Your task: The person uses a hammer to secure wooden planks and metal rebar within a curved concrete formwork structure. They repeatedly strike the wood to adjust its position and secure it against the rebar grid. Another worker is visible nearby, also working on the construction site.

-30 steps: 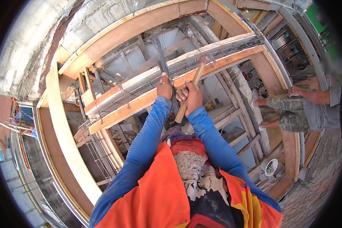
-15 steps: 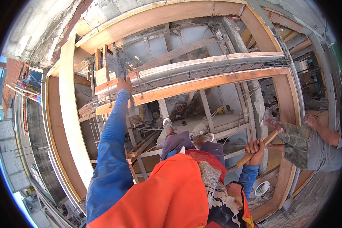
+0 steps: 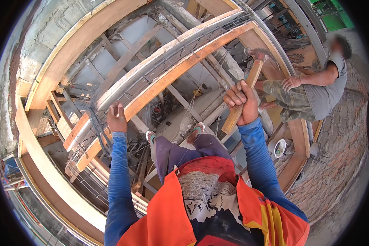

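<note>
My right hand point(image 3: 244, 102) is wrapped round the wooden handle of a hammer point(image 3: 256, 71). The hammer's head end points up and away, overlapping the view of another person's legs. My left hand point(image 3: 117, 118) is raised over the rebar-filled beam form, its fingers curled and drawn together. Whatever may lie between those fingertips is too small to make out. Just left of it, a loose bundle of grey tie wire point(image 3: 97, 123) drapes across the form's long wooden boards point(image 3: 180, 67).
A person in a grey shirt point(image 3: 324, 90) sits on the right. Below me, timber braces point(image 3: 186, 100) cross open gaps where my sandalled feet point(image 3: 197, 130) stand. A white bucket point(image 3: 279, 148) stands by the brick surface point(image 3: 336, 164). A pale board point(image 3: 49, 164) curves along the left.
My left hand has come off the tie wire bundle, which now lies over the form. My right hand has lifted the hammer up and forward. The view has turned to the right.
</note>
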Demonstrator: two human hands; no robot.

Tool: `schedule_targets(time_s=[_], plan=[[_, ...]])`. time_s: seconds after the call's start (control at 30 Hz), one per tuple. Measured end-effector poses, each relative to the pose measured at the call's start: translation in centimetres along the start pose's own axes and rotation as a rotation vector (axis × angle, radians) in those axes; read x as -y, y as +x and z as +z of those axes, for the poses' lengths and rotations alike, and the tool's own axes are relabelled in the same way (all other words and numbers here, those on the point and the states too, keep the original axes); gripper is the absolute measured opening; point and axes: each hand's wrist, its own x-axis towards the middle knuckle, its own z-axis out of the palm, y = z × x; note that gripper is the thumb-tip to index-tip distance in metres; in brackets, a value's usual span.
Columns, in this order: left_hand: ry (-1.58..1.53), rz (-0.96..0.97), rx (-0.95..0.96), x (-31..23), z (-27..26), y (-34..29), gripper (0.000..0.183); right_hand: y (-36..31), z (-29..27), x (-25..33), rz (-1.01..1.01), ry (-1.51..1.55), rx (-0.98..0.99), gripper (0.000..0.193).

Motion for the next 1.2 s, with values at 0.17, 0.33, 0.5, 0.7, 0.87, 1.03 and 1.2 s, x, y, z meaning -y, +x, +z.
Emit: schedule_targets(time_s=[0.17,0.33,0.5,0.7,0.87,1.03,1.2], plan=[[-0.493,0.144,0.535,-21.0,3.9,-4.1,0.027,1.2,2.6,-0.5,-0.038,-0.054,-0.008,0.027],[-0.611,0.102,0.844,-26.9,7.1,-4.4,0.05,1.0,3.9,-0.7,-0.077,-0.243,0.003,0.027],[-0.488,0.048,1.199,-29.7,8.1,-4.6,0.059,0.5,3.2,0.4,-0.075,-0.391,-0.07,0.021],[-0.432,-0.083,1.373,-29.6,10.0,-4.1,0.043,-0.2,2.7,2.3,-0.019,-0.573,-0.084,0.022],[-0.457,-0.041,1.318,-30.4,10.2,-4.5,0.037,-0.7,1.9,2.8,-0.045,-0.599,-0.127,0.021],[-0.355,0.01,1.265,-31.1,10.3,-4.3,0.032,-1.1,1.2,3.4,-0.066,-0.615,-0.141,0.02],[-0.25,0.081,1.072,-32.4,9.8,-4.9,0.03,-2.4,1.1,3.5,-0.103,-0.654,-0.089,0.022]])
